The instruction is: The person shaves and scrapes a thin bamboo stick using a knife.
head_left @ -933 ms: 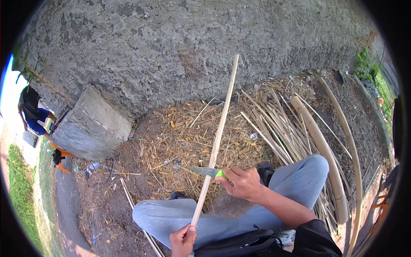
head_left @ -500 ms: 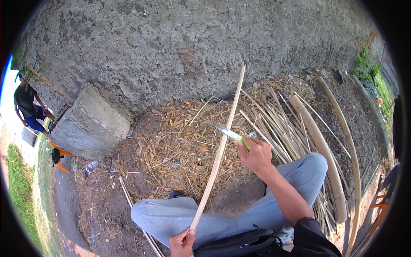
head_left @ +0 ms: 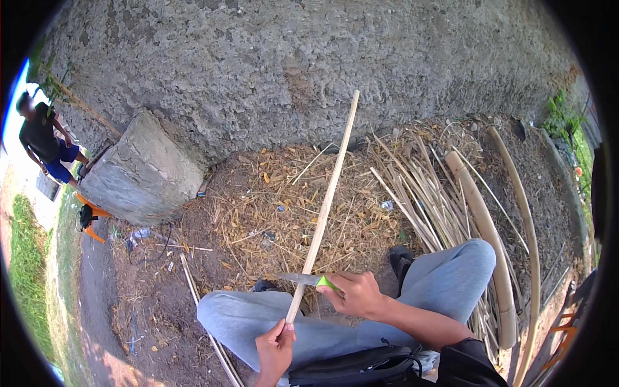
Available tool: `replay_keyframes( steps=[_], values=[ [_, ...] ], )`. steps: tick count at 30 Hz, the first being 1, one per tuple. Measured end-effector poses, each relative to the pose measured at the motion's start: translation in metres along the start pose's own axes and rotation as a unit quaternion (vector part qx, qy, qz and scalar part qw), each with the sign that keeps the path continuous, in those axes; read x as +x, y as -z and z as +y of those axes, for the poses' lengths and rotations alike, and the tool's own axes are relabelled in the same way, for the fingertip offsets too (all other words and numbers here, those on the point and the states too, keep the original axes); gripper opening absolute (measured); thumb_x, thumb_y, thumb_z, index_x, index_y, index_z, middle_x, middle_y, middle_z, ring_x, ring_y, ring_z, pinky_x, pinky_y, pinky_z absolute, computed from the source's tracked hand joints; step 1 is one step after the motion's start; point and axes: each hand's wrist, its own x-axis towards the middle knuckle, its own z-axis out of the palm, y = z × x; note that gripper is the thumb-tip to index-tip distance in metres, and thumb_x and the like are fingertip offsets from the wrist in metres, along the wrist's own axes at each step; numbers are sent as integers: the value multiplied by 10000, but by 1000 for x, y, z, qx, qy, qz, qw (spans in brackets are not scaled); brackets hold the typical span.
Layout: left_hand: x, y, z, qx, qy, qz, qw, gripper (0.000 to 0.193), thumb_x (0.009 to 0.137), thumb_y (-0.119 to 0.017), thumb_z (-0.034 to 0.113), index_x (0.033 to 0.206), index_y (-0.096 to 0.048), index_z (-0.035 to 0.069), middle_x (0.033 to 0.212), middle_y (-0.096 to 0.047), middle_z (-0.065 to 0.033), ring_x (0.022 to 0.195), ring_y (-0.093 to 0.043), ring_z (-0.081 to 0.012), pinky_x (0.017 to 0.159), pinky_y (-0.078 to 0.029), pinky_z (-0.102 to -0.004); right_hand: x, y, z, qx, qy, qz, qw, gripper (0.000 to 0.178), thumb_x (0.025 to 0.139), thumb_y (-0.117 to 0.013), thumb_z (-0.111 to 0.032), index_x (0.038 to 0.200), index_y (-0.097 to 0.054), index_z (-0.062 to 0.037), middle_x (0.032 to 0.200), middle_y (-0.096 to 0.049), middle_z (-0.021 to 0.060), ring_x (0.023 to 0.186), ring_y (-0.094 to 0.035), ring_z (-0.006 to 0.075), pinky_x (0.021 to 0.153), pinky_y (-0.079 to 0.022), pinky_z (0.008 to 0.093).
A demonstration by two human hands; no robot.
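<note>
A long, pale strip of split bamboo [head_left: 331,191] slants up and away from my lap toward the wall. Its near end is pinched in my left hand [head_left: 276,348], between thumb and fingers. My right hand [head_left: 356,294] is closed round the green handle of a knife [head_left: 302,278]. The blade lies across the strip a short way above my left hand, its tip pointing left. Most of the handle is hidden in my right fist. Both hands are over my crossed legs in light blue jeans [head_left: 445,274].
Thin bamboo strips [head_left: 422,193] lie heaped at the right, beside thick split bamboo poles [head_left: 483,238]. A rough grey wall [head_left: 271,71] rises ahead. At the left stands a concrete block [head_left: 145,171], with a person [head_left: 48,138] beyond it. Dry leaves and shavings [head_left: 271,206] cover the ground.
My right hand has drawn the knife down along the strip toward me, close to my left hand. The left hand has risen slightly, and the strip's far end has shifted left.
</note>
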Motion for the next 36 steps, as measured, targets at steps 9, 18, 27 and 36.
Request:
replay_keyframes(
  steps=[9, 18, 27, 36],
  values=[
    [18, -20, 25, -147, -77, -128, 978, 406, 1019, -547, 64, 1409, -507, -41, 949, -587, -46, 669, -499, -64, 572, -432, -223, -3, 1, -7, 49, 30, -21, 998, 372, 844, -774, -280, 1067, -678, 2, 724, -674, 90, 534, -654, 272, 443, -498, 357],
    [32, -37, 49, -50, -127, -156, 978, 466, 1011, -572, 95, 1449, -463, -23, 1024, -609, -68, 806, -538, -102, 725, -450, -230, 11, 16, -8, 257, -208, -22, 944, 427, 899, -738, -149, 1276, -607, 4, 966, -763, 90, 813, -697, 119, 741, -554, 280],
    [34, -43, 34, -74, -32, -115, 990, 319, 1029, -579, 199, 1252, -613, -27, 782, -592, 20, 636, -478, -38, 571, -398, -207, 32, 43, 6, 170, -122, -14, 978, 404, 874, -758, -181, 1228, -643, -23, 813, -734, 97, 609, -678, 136, 540, -507, 283],
    [47, -37, 60, -223, 32, -85, 971, 284, 1075, -483, 247, 1023, -609, -2, 714, -514, 23, 548, -367, -3, 469, -279, -189, -8, 15, 8, -46, 90, -17, 995, 229, 954, -632, -244, 1037, -648, -32, 727, -623, 80, 555, -646, 257, 457, -485, 379]
  ],
)
